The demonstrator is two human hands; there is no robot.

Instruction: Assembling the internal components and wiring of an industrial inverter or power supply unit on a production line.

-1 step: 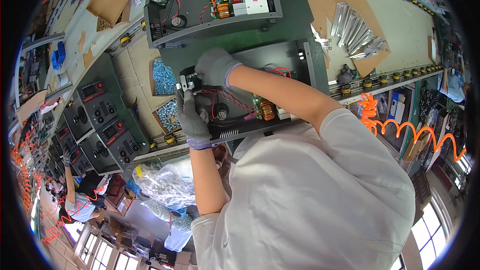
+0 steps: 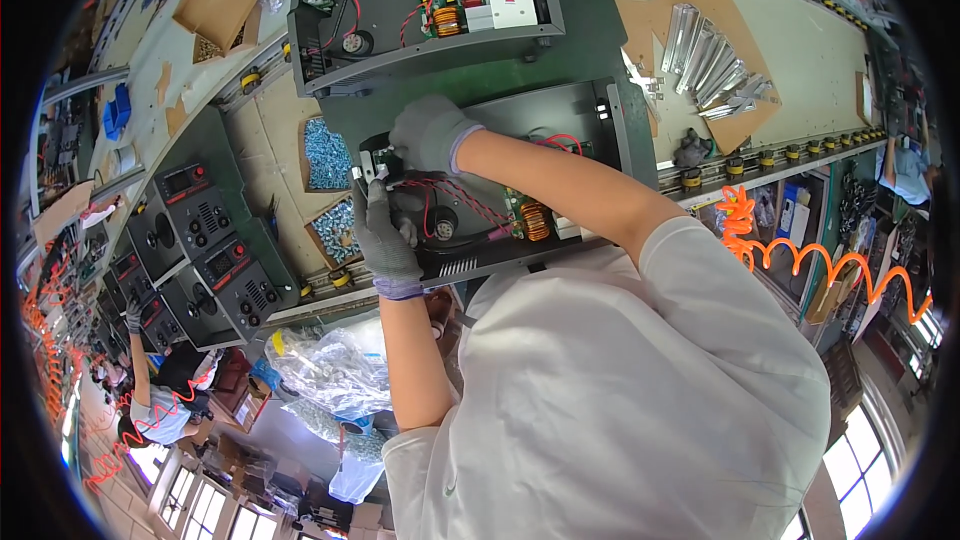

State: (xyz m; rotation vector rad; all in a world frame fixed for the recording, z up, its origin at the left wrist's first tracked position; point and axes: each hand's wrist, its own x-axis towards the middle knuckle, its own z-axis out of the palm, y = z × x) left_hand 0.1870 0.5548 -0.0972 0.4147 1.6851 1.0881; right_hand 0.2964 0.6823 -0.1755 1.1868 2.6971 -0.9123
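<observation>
An open black metal case (image 2: 480, 265) lies in front of me, with red wires, a round black part (image 2: 441, 223) and a copper coil (image 2: 536, 221) inside. At its left end is a small circuit board (image 2: 379, 159) with pale connectors. My left hand (image 2: 388, 248), in a grey glove, is closed about this end, its fingertips on the board. From the far side my gloved right hand (image 2: 432, 134) reaches over the case. Its fingers are curled in beside the same board, and their tips are hidden.
Beyond stands a second open case (image 2: 430, 58) with similar parts. Boxes of small blue-grey parts (image 2: 328, 154) sit to the left, near finished black units (image 2: 235, 285). Metal strips (image 2: 700, 55) lie on cardboard at the right. An orange coiled hose (image 2: 800, 258) hangs nearby. A co-worker (image 2: 160, 410) is far left.
</observation>
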